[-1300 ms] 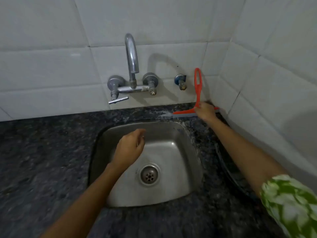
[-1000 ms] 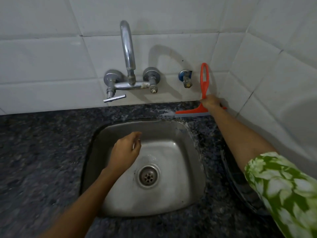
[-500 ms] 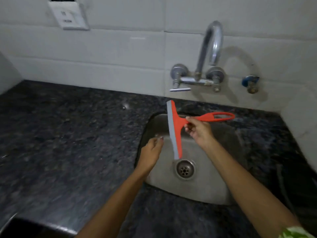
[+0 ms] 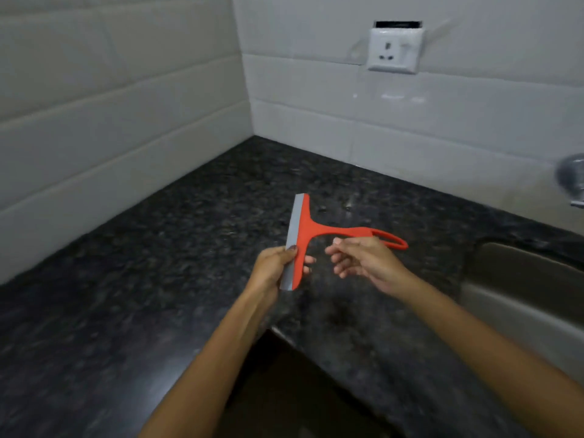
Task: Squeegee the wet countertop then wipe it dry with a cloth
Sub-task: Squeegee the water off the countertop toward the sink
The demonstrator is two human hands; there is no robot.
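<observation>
Head view: left hand (image 4: 274,267) pinches squeegee (image 4: 303,233) blade.

White tiled walls (image 4: 120,99) meeting in a corner at the back, long rectangular tiles laid in rows. High on the right-hand wall, a white socket plate (image 4: 395,50) with a switch, a dark slot just above it, and a faint sheen on the tiles below. At the far right edge, part of a chrome tap fitting (image 4: 572,178), blurred. Below that, the steel rim of a sink (image 4: 521,279), only partly in frame.
</observation>
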